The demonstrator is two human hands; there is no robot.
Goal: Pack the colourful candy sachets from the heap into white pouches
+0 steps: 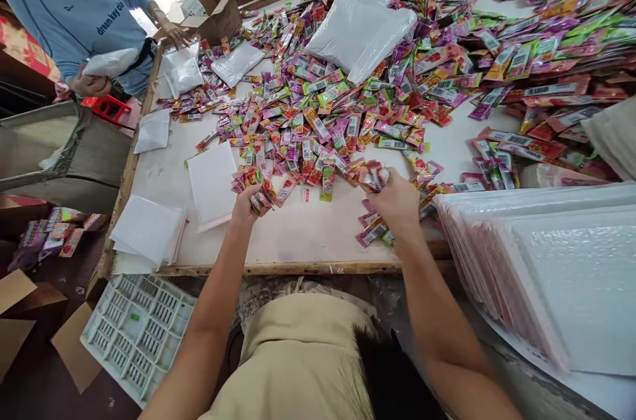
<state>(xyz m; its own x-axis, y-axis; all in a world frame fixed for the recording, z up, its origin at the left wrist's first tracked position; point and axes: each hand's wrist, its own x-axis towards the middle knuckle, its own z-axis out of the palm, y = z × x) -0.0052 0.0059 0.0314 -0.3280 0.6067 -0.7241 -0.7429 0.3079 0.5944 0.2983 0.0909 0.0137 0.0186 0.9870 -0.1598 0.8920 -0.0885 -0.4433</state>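
Observation:
My left hand (245, 203) is closed around a bunch of small colourful sachets (259, 191), pink, green and orange, held over the front of the table. To the right, my right hand (397, 198) is closed on more of these sachets (370, 176), a little blurred. Between and beyond both hands spreads a loose heap of the same sachets (318, 122), many showing barcodes. Left of my left hand lies a flat white bubble mailer (213, 185). A few sachets (372, 231) lie near the table edge below my right hand.
A tall stack of white bubble mailers (571, 274) stands at the right. More white mailers (149, 228) lie at the left corner. Filled white packages (360, 29) rest on the heap. Across the left, a person in a blue shirt (94, 16) handles packages. A white plastic crate (139, 334) is below.

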